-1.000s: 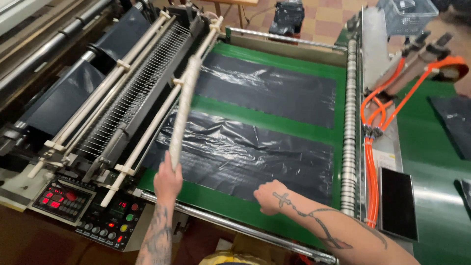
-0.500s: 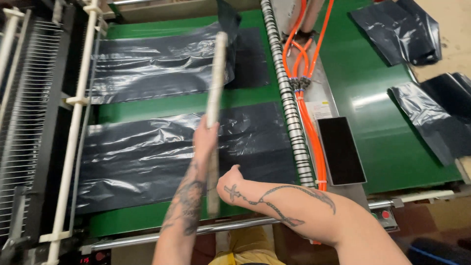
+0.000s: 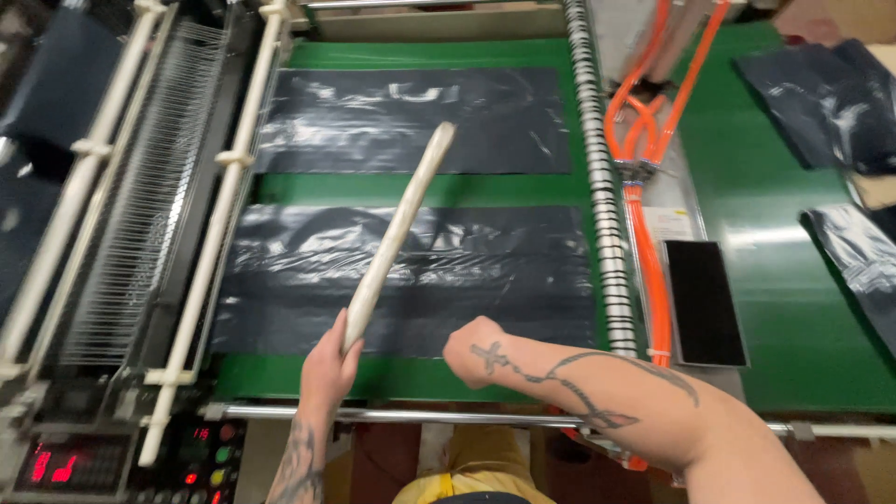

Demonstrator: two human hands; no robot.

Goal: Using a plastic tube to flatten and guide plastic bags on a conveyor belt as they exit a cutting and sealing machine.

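**Wooden stick over black film**

Pale wooden stick [image 3: 397,233] clamped at its lower end by left hand [image 3: 327,369], angled toward upper centre above near black plastic sheet [image 3: 411,280]. Right hand [image 3: 476,350] curled, resting on sheet's lower edge. Best kept low, flat, steady on green belt [image 3: 280,378].

You've got orange hoses [image 3: 653,177] right of the ribbed roller [image 3: 597,187], a black pad [image 3: 705,303] beside them, white rails [image 3: 224,187] left, red-lit control panel [image 3: 121,462] bottom left.
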